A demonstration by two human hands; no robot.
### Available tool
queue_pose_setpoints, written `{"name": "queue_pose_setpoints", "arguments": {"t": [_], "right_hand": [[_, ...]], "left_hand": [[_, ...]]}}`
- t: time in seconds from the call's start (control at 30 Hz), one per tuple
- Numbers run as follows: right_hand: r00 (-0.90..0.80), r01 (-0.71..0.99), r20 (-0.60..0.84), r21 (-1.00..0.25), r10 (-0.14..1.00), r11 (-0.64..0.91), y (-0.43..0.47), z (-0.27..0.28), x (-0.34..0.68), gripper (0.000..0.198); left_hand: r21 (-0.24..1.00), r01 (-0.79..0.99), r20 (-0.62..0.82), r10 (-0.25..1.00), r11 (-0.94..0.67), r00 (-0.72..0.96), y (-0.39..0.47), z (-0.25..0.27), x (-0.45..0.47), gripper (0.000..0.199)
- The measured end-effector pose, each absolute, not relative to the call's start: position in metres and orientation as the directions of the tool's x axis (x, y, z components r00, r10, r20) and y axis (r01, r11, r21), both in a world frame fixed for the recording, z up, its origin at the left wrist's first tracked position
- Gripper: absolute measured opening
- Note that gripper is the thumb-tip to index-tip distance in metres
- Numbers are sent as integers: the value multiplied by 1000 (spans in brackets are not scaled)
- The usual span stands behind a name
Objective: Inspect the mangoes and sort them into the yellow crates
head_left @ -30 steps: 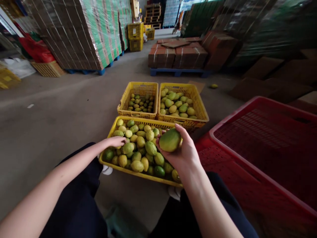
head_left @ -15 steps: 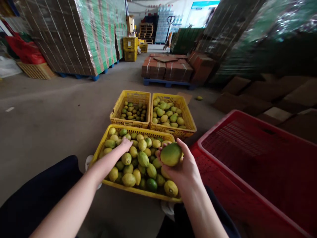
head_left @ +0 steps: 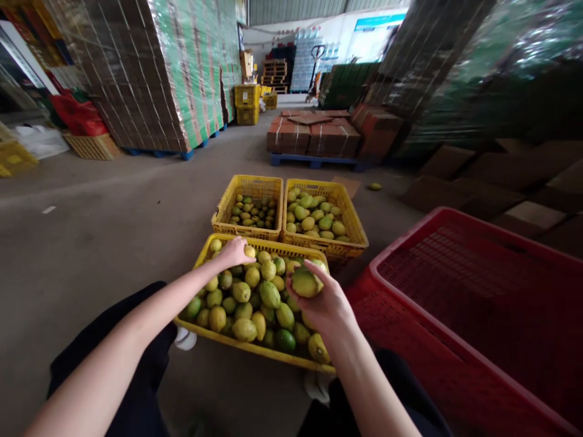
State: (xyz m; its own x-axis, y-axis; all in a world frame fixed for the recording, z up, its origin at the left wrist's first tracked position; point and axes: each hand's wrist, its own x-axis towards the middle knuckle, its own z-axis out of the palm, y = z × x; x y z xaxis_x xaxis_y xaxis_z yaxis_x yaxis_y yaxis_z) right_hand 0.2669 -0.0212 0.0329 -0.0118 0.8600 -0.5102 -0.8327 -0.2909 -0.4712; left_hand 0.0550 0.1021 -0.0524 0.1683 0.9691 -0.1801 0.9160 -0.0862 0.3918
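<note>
My right hand (head_left: 325, 303) is closed around a green-yellow lemon (head_left: 306, 282), held over the right side of the front yellow crate (head_left: 255, 351). That crate is heaped with lemons (head_left: 270, 295), yellow to dark green. At the crate's far edge, my left hand (head_left: 235, 252) has its fingers curled round a yellow lemon (head_left: 249, 250); part of this fruit is hidden by the hand.
Behind stand two more yellow crates, the left one (head_left: 218, 215) with smaller fruit and the right one (head_left: 359, 233) with larger lemons. A red crate (head_left: 378, 273) is close on my right. Farther off are cartons on a blue pallet (head_left: 314, 162) and wrapped stacks (head_left: 175, 79).
My left hand has come up from among the lemons toward the crate's far edge, now with a yellow lemon in its fingers. The right hand's lemon has turned slightly in its grip.
</note>
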Motion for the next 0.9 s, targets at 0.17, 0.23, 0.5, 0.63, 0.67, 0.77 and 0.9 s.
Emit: {"name": "queue_pose_setpoints", "arguments": {"t": [0.17,0.23,0.5,0.63,0.67,0.77,0.9], "right_hand": [[-49,-607,-418,-709,907,-359,-29,17,242,43],[-21,-475,-283,-841,959,-258,-29,18,237,56],[-120,-103,216,-973,969,204,-21,48,262,66],[-167,-171,235,-963,958,207,-24,39,264,75],[-181,-198,231,-961,956,195,-26,37,264,77],[-253,-299,205,-946,946,125,-30,35,264,83],[-230,-415,155,-908,961,47,-36,35,264,68]], "left_hand": [[965,-20,-249,940,261,235,59,17,54,35],[905,-302,-193,922,299,336,32,32,58,39],[964,-265,95,926,6,366,-6,37,57,70],[974,-184,183,933,-130,311,-4,20,57,68],[971,-175,207,936,-161,286,-5,18,58,67],[969,-146,234,935,-200,266,-8,21,59,67],[969,-133,241,927,-210,287,-8,28,58,63]]}}
